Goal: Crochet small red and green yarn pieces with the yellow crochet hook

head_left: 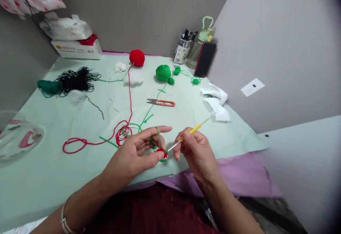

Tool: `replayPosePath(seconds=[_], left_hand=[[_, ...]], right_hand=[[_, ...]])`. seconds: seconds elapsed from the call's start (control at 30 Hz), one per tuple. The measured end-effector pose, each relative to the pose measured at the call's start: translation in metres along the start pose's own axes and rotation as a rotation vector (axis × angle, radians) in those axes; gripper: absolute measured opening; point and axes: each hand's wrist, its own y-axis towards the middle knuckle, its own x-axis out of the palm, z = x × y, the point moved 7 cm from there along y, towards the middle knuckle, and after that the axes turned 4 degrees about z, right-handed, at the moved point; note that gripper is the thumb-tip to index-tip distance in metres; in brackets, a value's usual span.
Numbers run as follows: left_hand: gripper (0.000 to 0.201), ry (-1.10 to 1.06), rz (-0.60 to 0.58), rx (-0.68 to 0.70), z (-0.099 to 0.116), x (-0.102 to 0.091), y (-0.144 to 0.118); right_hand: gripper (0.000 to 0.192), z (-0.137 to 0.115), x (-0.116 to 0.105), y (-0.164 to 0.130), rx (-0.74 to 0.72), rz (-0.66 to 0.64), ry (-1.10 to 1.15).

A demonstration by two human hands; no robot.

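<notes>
Crochet piece (161,153), red, white and green: I am pinching it in my left hand (138,152), green yarn (158,137) looping over the forefinger. Right hand (195,148) is gripping the yellow-handled crochet hook (183,138), tip touching the piece. Orange snips (161,102) are lying beyond the grip.

Both forearms reach forward; the left hand (138,150) is curled with its forefinger extended, the right hand (195,150) is pinched closed, knuckles up

Evenly and softly lit from above; casting faint shadows; bending at the edges; darkening toward the upper right corner.
</notes>
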Motion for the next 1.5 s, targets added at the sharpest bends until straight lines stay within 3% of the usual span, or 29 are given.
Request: replayPosePath(seconds=[0.13, 0.27, 0.6, 0.8, 1.23, 1.4, 1.5], left_hand=[[0.049, 0.015, -0.108, -0.057, -0.004, 0.007, 0.001], [0.053, 0.038, -0.127, -0.069, -0.005, 0.009, 0.004], [0.051, 0.155, 0.09, 0.073, 0.003, 0.005, 0.002], [0.045, 0.147, 0.161, 0.154, 0.005, 0.003, 0.0], [0.048, -0.038, 0.109, 0.071, -0.003, 0.003, 0.003], [0.043, -0.085, 0.117, 0.04, -0.006, -0.002, 0.004], [0.04, -0.091, 0.108, 0.043, -0.005, -0.002, 0.002]], right_hand=[[0.043, -0.002, 0.003, 0.0, 0.034, -0.046, -0.033], [0.043, -0.004, 0.003, 0.002, 0.036, -0.043, -0.056], [0.038, -0.011, -0.006, -0.001, -0.112, 0.097, -0.019], [0.033, -0.015, -0.003, -0.004, -0.182, 0.097, 0.037], [0.02, -0.042, 0.003, -0.029, -0.506, -0.057, -0.187], [0.018, -0.052, 0.005, -0.04, -0.678, -0.05, -0.242], [0.017, -0.052, 0.006, -0.041, -0.702, -0.052, -0.278]])
